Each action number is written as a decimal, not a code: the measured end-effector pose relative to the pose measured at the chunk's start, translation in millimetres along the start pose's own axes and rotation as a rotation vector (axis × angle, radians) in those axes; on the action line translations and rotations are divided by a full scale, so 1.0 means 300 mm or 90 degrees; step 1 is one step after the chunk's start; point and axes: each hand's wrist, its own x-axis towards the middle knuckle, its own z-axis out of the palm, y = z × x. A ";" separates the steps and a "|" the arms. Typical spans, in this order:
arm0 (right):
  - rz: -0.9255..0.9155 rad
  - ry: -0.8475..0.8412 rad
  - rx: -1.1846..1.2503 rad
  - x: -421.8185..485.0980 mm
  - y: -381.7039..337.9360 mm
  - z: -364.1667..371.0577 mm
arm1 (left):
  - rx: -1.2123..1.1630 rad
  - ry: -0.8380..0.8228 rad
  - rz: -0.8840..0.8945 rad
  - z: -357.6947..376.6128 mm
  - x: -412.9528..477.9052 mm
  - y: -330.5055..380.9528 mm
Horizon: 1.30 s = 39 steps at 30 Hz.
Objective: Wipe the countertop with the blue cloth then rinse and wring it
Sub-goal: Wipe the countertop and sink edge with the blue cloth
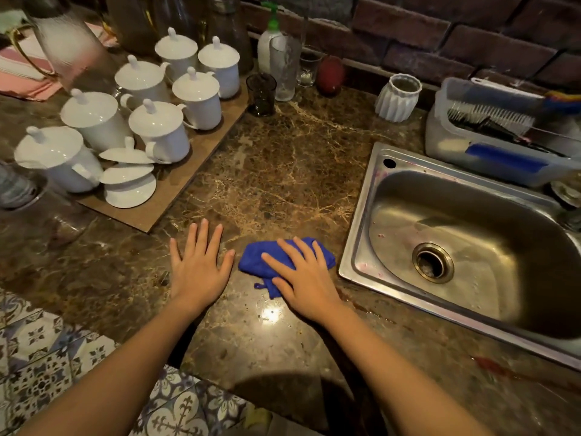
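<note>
The right hand point(303, 280) is lying flat with fingers straight, pressing the blue cloth point(251, 262) onto the tabletop point(283, 171) near its front edge. The left hand point(198, 267) is resting open and flat just beside it, holding nothing. Wiping well is probably calling for even palm pressure and overlapping strokes, steering away from the white lidded cups point(160, 133). The cloth is looking bunched and vivid blue, a small loop trailing at its near corner. The sink point(361, 215) is sitting close on the right.

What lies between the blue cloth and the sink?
Only a bare strip of countertop separates the blue cloth from the sink rim, seen in the head view.
</note>
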 end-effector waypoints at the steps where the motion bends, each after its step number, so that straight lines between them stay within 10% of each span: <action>1: -0.006 -0.001 0.003 -0.031 -0.006 0.005 | 0.001 -0.001 0.001 0.000 0.000 -0.001; 12: 0.040 0.038 0.031 -0.291 -0.038 0.023 | -0.008 -0.035 0.000 -0.013 0.001 0.003; 25: 0.489 0.222 -0.051 -0.383 -0.060 -0.062 | -0.010 -0.053 0.010 -0.008 -0.008 0.012; 28: 0.540 0.092 -0.025 -0.313 -0.122 -0.106 | -0.010 -0.061 0.000 -0.017 0.004 -0.003; 39: 0.170 0.047 -0.033 -0.345 -0.023 -0.013 | -0.010 -0.081 0.002 -0.024 0.000 0.005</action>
